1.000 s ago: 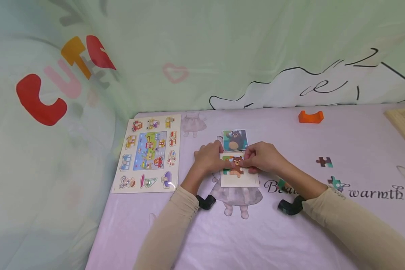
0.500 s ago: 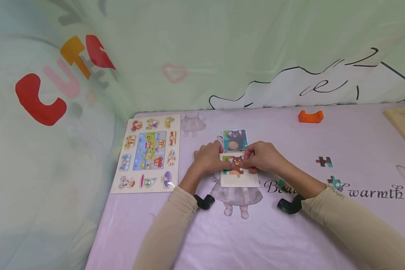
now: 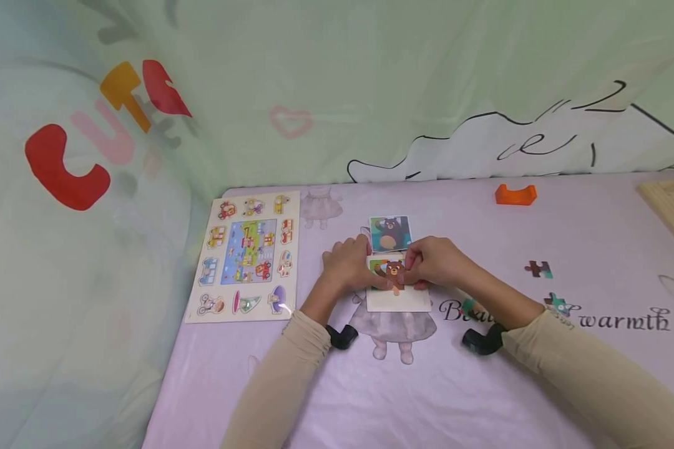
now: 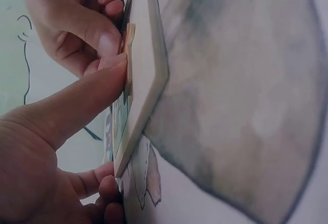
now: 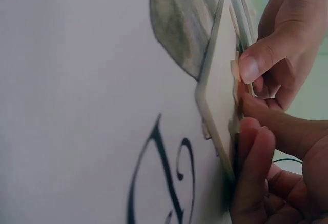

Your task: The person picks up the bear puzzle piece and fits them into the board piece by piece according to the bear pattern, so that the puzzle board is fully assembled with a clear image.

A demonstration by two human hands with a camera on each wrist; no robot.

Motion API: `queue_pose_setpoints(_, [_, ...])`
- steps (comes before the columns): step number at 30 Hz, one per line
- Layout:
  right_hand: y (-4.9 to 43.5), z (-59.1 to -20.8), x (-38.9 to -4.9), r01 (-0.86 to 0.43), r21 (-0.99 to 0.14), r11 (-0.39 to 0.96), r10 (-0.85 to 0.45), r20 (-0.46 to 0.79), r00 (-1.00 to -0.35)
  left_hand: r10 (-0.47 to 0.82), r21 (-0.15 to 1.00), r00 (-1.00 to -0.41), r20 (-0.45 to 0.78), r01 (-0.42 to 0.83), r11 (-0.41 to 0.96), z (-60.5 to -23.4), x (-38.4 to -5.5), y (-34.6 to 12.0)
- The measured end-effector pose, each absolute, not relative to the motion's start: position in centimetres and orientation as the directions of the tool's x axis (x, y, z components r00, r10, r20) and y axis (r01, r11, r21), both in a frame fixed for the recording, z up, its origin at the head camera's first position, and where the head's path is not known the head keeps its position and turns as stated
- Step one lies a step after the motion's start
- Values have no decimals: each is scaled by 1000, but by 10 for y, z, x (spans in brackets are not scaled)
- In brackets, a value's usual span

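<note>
A small pale puzzle board (image 3: pixel 399 304) lies in front of me, its upper part covered by joined jigsaw pieces (image 3: pixel 394 267) showing a brown bear. My left hand (image 3: pixel 345 265) holds the board at its left edge, with the thumb laid over the lower bear pieces. From the other side, my right hand (image 3: pixel 439 262) pinches at a brown piece between thumb and curled forefinger; the fingertips hide much of it. In the left wrist view both thumbs meet at a raised brown piece (image 4: pixel 128 65). Just behind the board lies a bear picture card (image 3: pixel 390 233).
Loose jigsaw pieces lie to the right: a brown one (image 3: pixel 538 269), a teal one (image 3: pixel 556 304) and a green one (image 3: pixel 471 307) near my right wrist. A vehicle puzzle board (image 3: pixel 193 312) is at left. An orange block (image 3: pixel 515 194) and wooden frame (image 3: pixel 668 212) stand farther back.
My left thumb has slid slightly right and down, over the lower bear pieces. My right hand stays at nearly the same spot, and the board has not moved.
</note>
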State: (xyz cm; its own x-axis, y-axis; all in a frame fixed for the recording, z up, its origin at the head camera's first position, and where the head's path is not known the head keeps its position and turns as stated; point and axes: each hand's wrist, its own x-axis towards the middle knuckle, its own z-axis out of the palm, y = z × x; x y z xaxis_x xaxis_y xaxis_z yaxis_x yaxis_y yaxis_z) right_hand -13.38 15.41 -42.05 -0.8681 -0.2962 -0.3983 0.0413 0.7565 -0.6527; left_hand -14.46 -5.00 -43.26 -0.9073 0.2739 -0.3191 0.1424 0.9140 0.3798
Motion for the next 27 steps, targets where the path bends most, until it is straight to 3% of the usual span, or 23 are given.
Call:
queue_pose_setpoints(12, [153,-420,-134,-15,-613,790,-312,-381,-870,296,440,-899,-323,134,888,-436,-150,-52])
queue_pose_setpoints(27, [153,-422,-134,34,-641,767,-301,-406,-863,272,395,-908,-319,134,909,-434,-148,-49])
